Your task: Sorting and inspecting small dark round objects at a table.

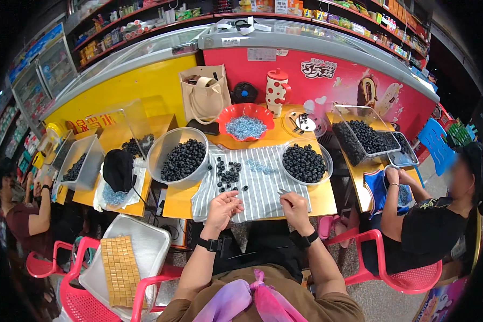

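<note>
A grey-and-white striped cloth covers the table's middle in front of me. On its left part lie loose small black round pieces. My left hand is just nearer than these, its fingers curled together; anything between the fingertips is too small to make out. Over the cloth's right side my right hand is closed on a small grey pointed tool, tip toward the left. Small clear bluish pieces lie scattered on the cloth beyond my hands. Nothing visible joins the two hands.
Tubs of black pieces stand left and right. Behind are a red scalloped bowl of bluish pieces, a spotted tumbler, a beige bag and a small black fan. People sit working at both sides; a pink chair is left.
</note>
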Action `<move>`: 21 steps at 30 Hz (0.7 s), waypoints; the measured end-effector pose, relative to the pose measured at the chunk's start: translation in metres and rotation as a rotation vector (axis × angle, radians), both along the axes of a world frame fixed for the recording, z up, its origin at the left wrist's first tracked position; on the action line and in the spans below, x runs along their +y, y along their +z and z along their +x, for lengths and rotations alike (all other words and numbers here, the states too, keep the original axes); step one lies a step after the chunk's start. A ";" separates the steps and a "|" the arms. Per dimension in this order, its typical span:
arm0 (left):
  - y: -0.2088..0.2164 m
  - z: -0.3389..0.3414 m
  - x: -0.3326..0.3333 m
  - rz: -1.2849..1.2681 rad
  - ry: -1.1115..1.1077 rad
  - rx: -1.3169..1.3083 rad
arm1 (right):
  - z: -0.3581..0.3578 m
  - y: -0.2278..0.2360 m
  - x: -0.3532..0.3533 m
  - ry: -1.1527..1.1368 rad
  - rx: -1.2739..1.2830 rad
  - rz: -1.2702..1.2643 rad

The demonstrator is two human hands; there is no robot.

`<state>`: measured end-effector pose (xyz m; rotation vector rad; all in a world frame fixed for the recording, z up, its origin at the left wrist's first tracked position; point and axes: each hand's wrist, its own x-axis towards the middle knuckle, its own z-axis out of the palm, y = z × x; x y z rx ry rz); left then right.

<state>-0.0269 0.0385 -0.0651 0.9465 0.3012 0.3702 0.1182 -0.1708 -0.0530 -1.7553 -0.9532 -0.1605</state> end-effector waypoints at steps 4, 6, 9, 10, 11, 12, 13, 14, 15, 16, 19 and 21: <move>-0.002 -0.001 0.000 0.005 0.011 -0.008 | -0.001 0.008 0.008 0.031 -0.085 -0.059; -0.003 -0.001 0.000 0.008 0.022 -0.012 | 0.000 0.010 0.013 0.035 -0.056 -0.068; -0.005 0.000 0.001 -0.002 0.016 -0.025 | 0.001 0.011 0.020 0.004 -0.055 -0.098; -0.005 0.001 0.001 -0.008 0.013 -0.022 | 0.002 0.012 0.022 0.008 -0.054 -0.101; -0.004 0.001 0.001 -0.014 0.010 -0.018 | 0.003 0.013 0.025 0.001 -0.071 -0.172; -0.004 0.001 0.001 -0.018 0.012 -0.015 | 0.003 0.015 0.028 -0.007 -0.087 -0.243; -0.004 0.000 0.001 -0.018 0.018 -0.027 | 0.004 0.016 0.031 -0.004 -0.085 -0.248; -0.004 0.000 0.001 -0.017 0.023 -0.039 | 0.007 0.019 0.037 -0.007 -0.179 -0.281; -0.003 0.000 0.001 -0.019 0.026 -0.037 | 0.010 0.021 0.042 -0.010 -0.274 -0.311; -0.002 0.001 0.000 -0.015 0.020 -0.034 | 0.013 0.023 0.048 0.019 -0.269 -0.365; -0.006 0.000 0.002 -0.015 0.011 -0.038 | 0.020 0.037 0.070 -0.021 -0.338 -0.488; -0.008 -0.001 0.003 -0.023 0.008 -0.044 | 0.026 0.039 0.080 -0.008 -0.341 -0.527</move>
